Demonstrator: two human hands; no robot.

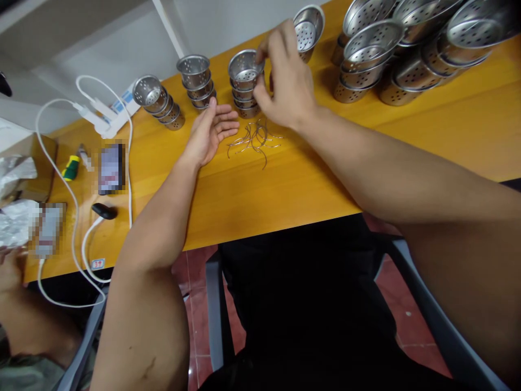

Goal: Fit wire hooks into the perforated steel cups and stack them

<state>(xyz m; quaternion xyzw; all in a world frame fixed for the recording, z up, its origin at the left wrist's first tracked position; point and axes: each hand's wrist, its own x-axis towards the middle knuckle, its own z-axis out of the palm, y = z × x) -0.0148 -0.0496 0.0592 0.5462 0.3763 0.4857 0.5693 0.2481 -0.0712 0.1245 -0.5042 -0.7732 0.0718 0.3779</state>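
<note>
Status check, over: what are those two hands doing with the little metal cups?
Right hand fingers on top cup of a stack. Left hand open, palm up, empty, beside wire pile. Nothing between hands and stack, over.

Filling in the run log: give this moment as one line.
right hand: fingers at rim of top strainer cup on stack | left hand: open, palm up on table | wire handles: loose pile between hands

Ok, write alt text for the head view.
The right hand touches the top cup of a stack of perforated metal cups on a yellow table. The left hand rests open, palm up, beside a pile of wire hooks. More cup stacks stand behind.
</note>
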